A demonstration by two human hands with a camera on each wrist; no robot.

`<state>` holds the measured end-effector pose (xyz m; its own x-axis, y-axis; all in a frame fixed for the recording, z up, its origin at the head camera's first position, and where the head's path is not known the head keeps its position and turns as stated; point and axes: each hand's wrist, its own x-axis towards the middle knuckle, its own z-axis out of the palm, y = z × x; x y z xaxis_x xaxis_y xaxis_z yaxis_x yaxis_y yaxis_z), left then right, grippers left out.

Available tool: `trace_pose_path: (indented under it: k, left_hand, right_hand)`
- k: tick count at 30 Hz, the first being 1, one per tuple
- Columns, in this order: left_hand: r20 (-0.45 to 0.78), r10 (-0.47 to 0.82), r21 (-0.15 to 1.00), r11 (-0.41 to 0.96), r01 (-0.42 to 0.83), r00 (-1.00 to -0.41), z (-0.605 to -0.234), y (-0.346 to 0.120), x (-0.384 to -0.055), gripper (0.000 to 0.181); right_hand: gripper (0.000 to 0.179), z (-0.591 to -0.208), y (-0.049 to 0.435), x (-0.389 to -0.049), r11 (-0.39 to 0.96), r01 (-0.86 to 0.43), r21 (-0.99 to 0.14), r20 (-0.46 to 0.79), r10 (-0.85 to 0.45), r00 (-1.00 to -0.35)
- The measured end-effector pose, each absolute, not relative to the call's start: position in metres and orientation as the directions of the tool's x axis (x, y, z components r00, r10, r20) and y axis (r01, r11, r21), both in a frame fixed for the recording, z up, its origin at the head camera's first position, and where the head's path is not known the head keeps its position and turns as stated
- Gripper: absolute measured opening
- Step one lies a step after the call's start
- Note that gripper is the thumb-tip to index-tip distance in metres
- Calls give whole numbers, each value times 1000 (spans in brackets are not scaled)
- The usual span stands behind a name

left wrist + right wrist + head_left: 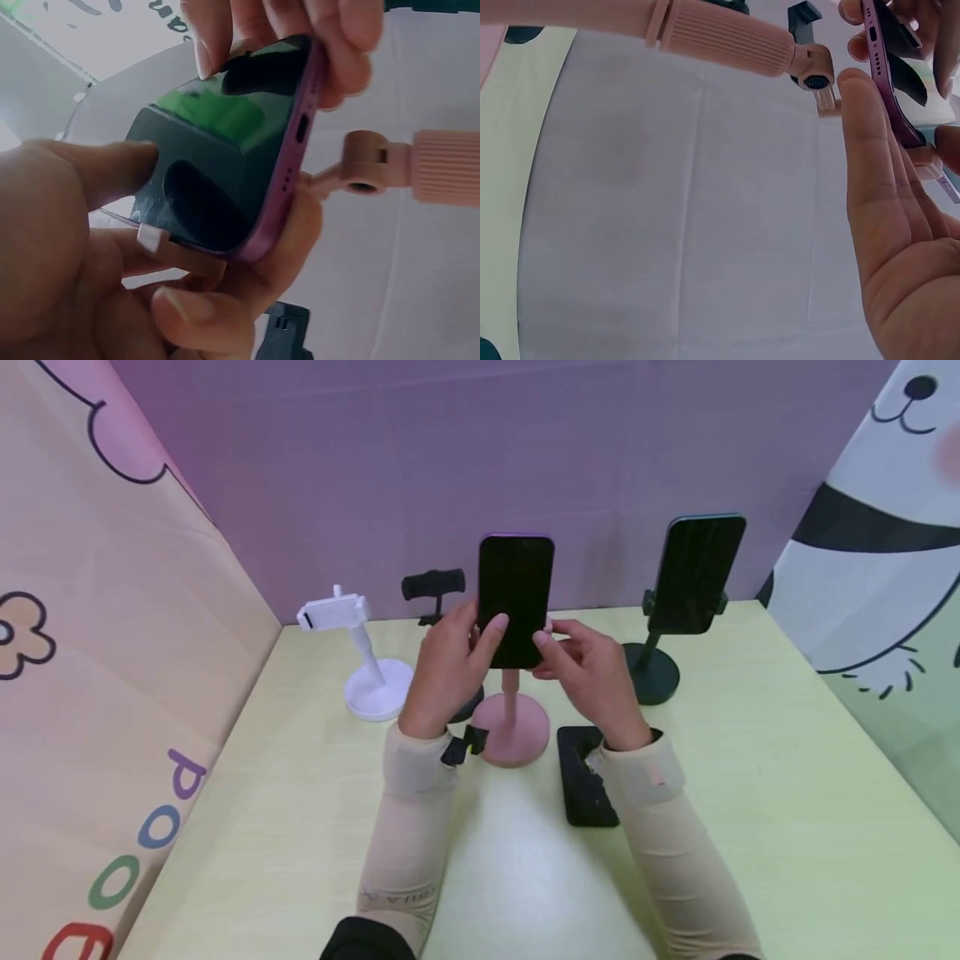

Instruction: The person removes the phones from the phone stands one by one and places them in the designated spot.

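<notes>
A smartphone point(516, 589) with a purple edge and a dark screen stands upright at the clamp of a pink phone stand point(517, 745). My left hand point(444, 675) grips its left side, thumb on the screen and fingers behind. On the lower right side, my right hand point(597, 681) pinches the phone, its thumb at the screen's edge. In the left wrist view a pink clamp arm point(187, 256) hooks over the phone's edge beside the left fingers. The right wrist view shows the stand's ribbed neck point(727, 37) and hinge, with right fingers under the phone.
A white phone stand point(378, 691) and a black stand point(433, 583) are at the left, the latter partly hidden by my left hand. Back right, a dark green stand point(652, 677) holds another phone point(697, 577). A black phone point(585, 785) lies flat beside my right wrist.
</notes>
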<state>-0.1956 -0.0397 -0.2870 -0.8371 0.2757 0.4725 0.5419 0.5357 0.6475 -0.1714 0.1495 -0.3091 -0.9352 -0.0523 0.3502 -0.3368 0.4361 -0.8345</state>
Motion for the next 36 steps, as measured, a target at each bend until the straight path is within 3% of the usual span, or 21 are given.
trace_pose_path:
  k: [10, 25, 36]
  left_hand:
    - [402, 326, 709, 481, 516, -856, -281, -49, -186, 38]
    - [436, 400, 672, 451, 588, -806, -281, -58, -185, 30]
    - [426, 495, 680, 377, 628, -758, -281, -71, -184, 23]
  right_hand:
    - [40, -304, 146, -162, 450, -350, -822, 343, -100, -934]
    - [31, -294, 148, -147, 548, -389, -740, 321, -221, -921]
    - [27, -284, 150, -136, 549, -386, -741, 249, -309, -918]
